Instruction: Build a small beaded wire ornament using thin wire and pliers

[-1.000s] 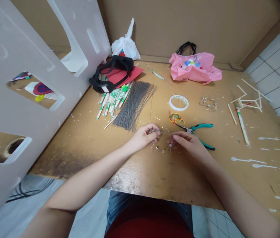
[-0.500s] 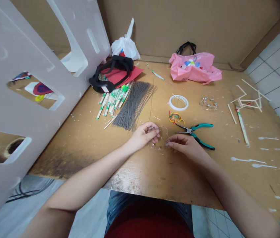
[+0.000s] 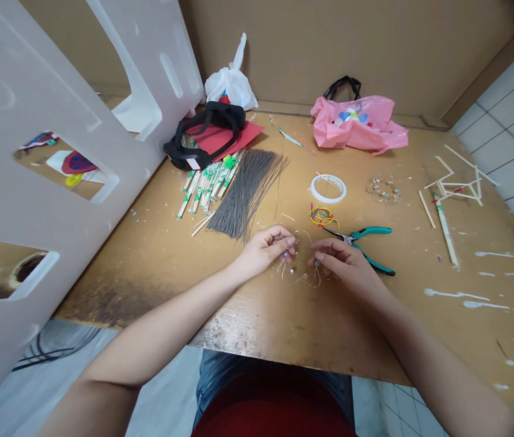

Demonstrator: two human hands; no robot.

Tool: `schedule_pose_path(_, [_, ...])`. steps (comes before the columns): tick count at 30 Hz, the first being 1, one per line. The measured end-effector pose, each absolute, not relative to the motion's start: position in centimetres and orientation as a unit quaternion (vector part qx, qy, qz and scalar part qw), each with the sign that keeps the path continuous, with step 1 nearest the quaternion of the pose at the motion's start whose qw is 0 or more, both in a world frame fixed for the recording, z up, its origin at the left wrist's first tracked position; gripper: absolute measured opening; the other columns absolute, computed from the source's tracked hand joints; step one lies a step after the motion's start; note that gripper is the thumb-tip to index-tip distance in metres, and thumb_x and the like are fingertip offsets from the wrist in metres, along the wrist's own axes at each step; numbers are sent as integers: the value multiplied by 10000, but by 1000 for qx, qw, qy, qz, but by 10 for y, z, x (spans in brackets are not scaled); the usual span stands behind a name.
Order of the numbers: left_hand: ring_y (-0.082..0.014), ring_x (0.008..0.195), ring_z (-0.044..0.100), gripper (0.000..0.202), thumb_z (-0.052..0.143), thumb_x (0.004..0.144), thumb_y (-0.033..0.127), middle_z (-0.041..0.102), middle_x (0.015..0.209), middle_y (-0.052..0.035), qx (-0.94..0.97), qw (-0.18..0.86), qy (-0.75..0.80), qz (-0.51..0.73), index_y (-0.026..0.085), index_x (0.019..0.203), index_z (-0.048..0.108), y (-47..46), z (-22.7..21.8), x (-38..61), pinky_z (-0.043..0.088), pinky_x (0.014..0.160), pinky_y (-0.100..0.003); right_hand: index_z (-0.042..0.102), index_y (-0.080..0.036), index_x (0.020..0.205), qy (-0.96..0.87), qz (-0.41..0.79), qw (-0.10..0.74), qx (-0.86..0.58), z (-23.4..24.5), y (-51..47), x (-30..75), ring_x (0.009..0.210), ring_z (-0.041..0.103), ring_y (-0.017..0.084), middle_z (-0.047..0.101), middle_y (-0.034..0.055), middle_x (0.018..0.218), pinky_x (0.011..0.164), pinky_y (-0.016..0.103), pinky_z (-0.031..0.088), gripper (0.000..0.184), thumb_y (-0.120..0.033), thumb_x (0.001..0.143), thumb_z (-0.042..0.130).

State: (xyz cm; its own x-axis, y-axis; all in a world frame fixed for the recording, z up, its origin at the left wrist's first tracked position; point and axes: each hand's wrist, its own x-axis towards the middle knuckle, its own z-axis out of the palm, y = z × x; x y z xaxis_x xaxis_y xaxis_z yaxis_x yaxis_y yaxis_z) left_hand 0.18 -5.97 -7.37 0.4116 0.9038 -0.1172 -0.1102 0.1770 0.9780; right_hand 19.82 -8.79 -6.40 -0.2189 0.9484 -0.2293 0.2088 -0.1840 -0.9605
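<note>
My left hand (image 3: 263,250) and my right hand (image 3: 343,262) meet over the middle of the wooden table (image 3: 147,267). Between them hangs a thin silver wire with small beads (image 3: 300,273), bent into loops. Each hand pinches one end of that beaded wire with closed fingertips. Just right of my right hand lie teal-handled pliers (image 3: 366,243). Coloured rubber bands (image 3: 321,215) lie a little beyond the hands.
A bundle of grey wires (image 3: 245,191) and green-printed chopsticks (image 3: 206,185) lie left of centre. A white tape roll (image 3: 328,188), another beaded wire piece (image 3: 383,190), a stick frame (image 3: 454,182), a pink bag (image 3: 357,124), a black headset (image 3: 199,136) and a white plastic panel (image 3: 33,158) surround them.
The right hand slid left toward the left hand, then drew back right. The wire's loops now hang lower between the hands. The left hand barely moved.
</note>
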Motion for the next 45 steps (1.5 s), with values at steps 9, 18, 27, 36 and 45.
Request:
schedule_pose_path(9, [-86, 575, 589, 339, 658, 730, 448, 644, 698, -24, 481, 692, 386, 376, 121, 776, 585, -59, -74, 1, 467, 575, -215, 604, -193, 949, -547, 564, 334, -521, -65, -87, 199, 553, 489, 104, 657, 24, 757, 510, 251, 387, 295, -408, 747, 608])
schedule_pose_path(18, [-81, 515, 572, 311, 671, 720, 419, 634, 662, -15, 470, 638, 447, 415, 124, 758, 579, -49, -74, -7, 432, 480, -192, 627, -197, 1008, -551, 513, 351, -557, -70, -83, 208, 629, 572, 127, 687, 56, 891, 514, 256, 434, 363, -462, 762, 593])
schedule_pose_path(27, [-76, 506, 564, 316, 694, 695, 419, 630, 655, -7, 436, 599, 456, 493, 135, 739, 563, -33, -68, -25, 441, 470, -191, 688, -214, 844, -780, 158, 89, -599, -54, -70, 212, 735, 625, 219, 701, 59, 837, 621, 319, 422, 231, -324, 829, 484])
schedule_pose_path(36, [-72, 511, 560, 312, 663, 730, 416, 627, 656, -23, 468, 627, 421, 458, 116, 704, 581, -40, -70, -16, 449, 486, -196, 662, -114, 842, -824, -17, -113, -555, -55, -61, 173, 771, 632, 254, 671, 164, 893, 587, 306, 385, 251, -172, 820, 419])
schedule_pose_path(45, [-46, 417, 480, 304, 589, 789, 422, 582, 616, 7, 502, 617, 423, 434, 127, 722, 558, -41, -71, -16, 376, 371, -163, 628, -181, 740, -835, 73, -58, -543, -45, -52, 195, 687, 594, 171, 672, 56, 806, 556, 257, 330, 149, -175, 738, 479])
